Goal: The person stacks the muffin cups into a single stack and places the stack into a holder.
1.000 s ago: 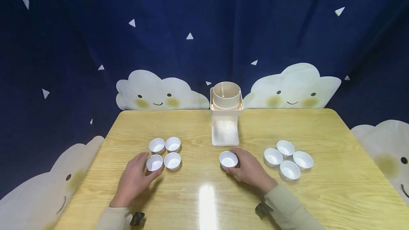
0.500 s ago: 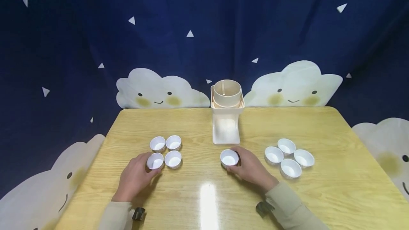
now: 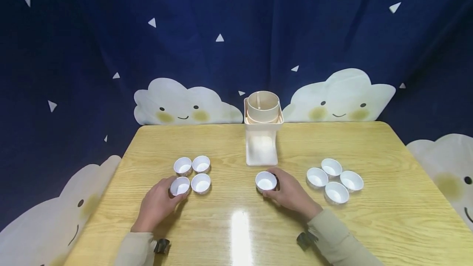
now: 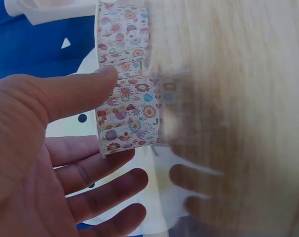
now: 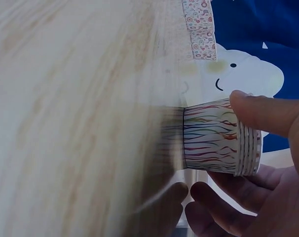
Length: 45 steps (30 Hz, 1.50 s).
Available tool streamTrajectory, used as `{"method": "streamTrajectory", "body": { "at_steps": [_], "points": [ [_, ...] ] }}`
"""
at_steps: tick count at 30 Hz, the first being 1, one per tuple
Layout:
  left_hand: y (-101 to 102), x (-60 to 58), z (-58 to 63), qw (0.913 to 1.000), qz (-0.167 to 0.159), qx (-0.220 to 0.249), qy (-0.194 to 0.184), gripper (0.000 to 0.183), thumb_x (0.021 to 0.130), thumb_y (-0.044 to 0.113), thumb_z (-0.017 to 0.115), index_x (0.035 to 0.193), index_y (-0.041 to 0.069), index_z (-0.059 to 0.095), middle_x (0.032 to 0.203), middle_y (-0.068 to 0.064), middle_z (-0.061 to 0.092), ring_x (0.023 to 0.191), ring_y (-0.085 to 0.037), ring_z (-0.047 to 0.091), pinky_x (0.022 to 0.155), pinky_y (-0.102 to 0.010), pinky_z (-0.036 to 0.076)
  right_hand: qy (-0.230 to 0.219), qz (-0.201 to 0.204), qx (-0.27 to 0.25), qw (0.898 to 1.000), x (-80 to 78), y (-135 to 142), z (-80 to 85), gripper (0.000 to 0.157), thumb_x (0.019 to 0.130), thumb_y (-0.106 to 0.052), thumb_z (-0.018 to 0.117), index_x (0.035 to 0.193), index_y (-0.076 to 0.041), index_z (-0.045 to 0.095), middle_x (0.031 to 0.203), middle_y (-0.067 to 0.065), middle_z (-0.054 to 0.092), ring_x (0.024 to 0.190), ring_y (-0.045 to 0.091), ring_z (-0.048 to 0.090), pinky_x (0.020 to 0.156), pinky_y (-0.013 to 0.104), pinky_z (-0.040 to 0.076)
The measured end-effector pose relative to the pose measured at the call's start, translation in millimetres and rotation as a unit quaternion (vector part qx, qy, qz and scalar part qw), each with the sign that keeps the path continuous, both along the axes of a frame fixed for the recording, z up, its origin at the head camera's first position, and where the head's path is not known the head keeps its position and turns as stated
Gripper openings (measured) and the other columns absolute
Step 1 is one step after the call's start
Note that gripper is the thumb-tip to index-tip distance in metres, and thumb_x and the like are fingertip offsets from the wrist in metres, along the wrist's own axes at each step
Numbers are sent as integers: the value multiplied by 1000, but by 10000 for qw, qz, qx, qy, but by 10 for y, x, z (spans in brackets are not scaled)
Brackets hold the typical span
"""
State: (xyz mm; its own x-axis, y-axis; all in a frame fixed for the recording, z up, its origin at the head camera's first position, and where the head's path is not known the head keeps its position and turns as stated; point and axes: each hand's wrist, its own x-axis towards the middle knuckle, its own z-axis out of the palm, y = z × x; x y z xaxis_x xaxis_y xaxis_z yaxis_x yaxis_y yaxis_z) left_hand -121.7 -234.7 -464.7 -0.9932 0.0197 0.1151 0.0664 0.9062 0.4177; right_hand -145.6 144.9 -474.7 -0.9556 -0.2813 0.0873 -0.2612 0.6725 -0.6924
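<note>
The left hand [image 3: 157, 202] pinches a white paper cup with a flower print [image 4: 127, 113] between thumb and fingers, the lower fingers spread free of it. That cup stands at 7 o'clock in a block of four. The cups at 11 o'clock [image 3: 182, 166], 1 o'clock [image 3: 201, 164] and 4 o'clock [image 3: 201, 184] are close against one another, so a sideways nudge would probably push the whole block askew.

The right hand [image 3: 290, 192] grips a nested stack of paper cups with wavy coloured lines [image 5: 208, 138], upright on the wooden surface [image 3: 221, 143]. Its thumb presses near the layered rims; a lift by the upper rims alone could pull the stack apart, and too hard a squeeze would likely dent the thin walls.

At the stack's 12 o'clock, the cream plastic stand with a round hollow tube [image 3: 263, 112] has its foot near; a forward drift might knock it. At 3 o'clock, beyond the right hand, lies a cluster of four white round cups [image 3: 336, 193], which a backward swing of the forearm could topple.
</note>
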Motion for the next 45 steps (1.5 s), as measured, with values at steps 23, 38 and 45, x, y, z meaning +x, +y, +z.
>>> {"method": "streamTrajectory", "body": {
  "at_steps": [23, 38, 45],
  "points": [
    [51, 89, 249, 9961, -271, 325, 776, 62, 72, 17, 87, 126, 1, 62, 109, -14, 69, 95, -28, 66, 79, -46, 52, -269, -55, -86, 9996, -31, -10, 40, 58, 75, -19, 86, 125, -5, 60, 114, 6, 69, 108, 23, 63, 96, 43, 48],
    [287, -63, 365, 9871, -736, 846, 1145, 60, 70, 11, 88, 124, 3, 64, 112, -11, 68, 88, -19, 62, 74, -35, 53, -207, -201, -121, 9995, -26, 10, 16, 59, 73, -20, 87, 125, -9, 61, 114, 5, 69, 108, 23, 63, 97, 43, 47],
    [384, -71, 366, 9833, -801, 1113, 1194, 62, 70, 8, 87, 127, 1, 61, 118, -12, 68, 90, -18, 63, 77, -41, 57, -71, -204, -95, 9997, -28, -9, 7, 58, 72, -20, 88, 122, -10, 63, 113, 3, 70, 106, 21, 64, 95, 41, 47]
  ]
}}
